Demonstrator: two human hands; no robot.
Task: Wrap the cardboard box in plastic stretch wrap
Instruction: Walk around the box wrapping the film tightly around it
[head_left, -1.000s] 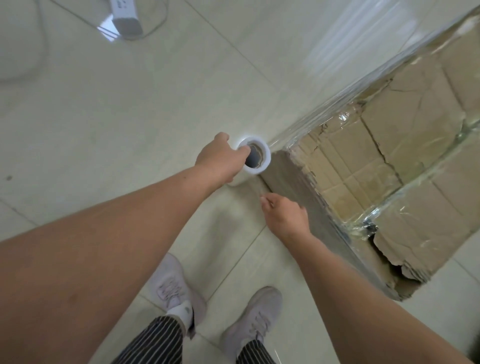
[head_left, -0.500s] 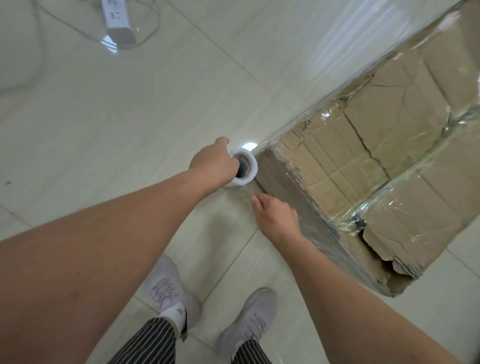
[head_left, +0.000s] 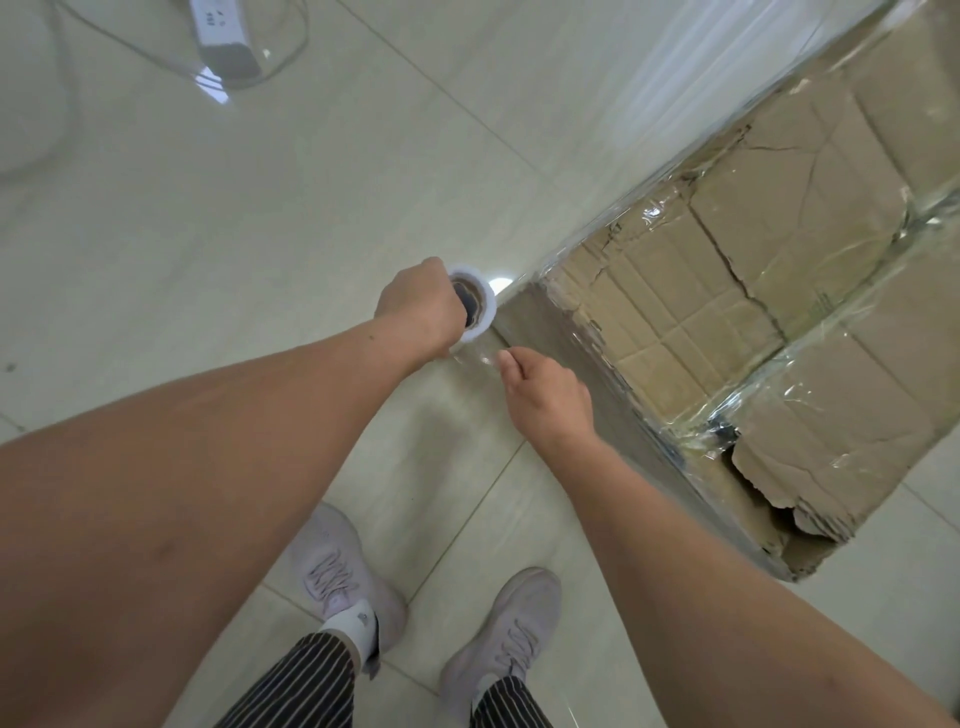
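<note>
Power strip (head_left: 221, 36) lies on the floor (head_left: 260, 208) at the far left, well apart from the work. Pale shoes (head_left: 340, 566) and striped trousers (head_left: 306, 680) at bottom centre, standing just back from the box's near corner. Both forearms cross the lower half of the view and hide much of the tile there.

Box (head_left: 753, 291) sits on the floor at right, one corner pointing toward the hands. Cardboard is creased and cracked, and its near lower corner is torn open. Wrap (head_left: 831, 332) already covers it: a bunched band crosses the top face, and clear film lies along the near side and the far edge.

Roll (head_left: 475, 312) stands upright just beside the box's leading corner, its open core facing up. Left hand (head_left: 421, 306) grasps the roll's top end, with fingers curled over the rim. Right hand (head_left: 545, 400) is lower, beside the box's near side, fingers curled, fingertips at the clear film under the roll. Cannot tell whether it is pinching anything.

Open floor runs left and beyond the roll. A narrower strip is left between the shoes and the box's near side.

Surface is glossy pale tile with thin grout lines. A bright light spot reflects just past the roll.
</note>
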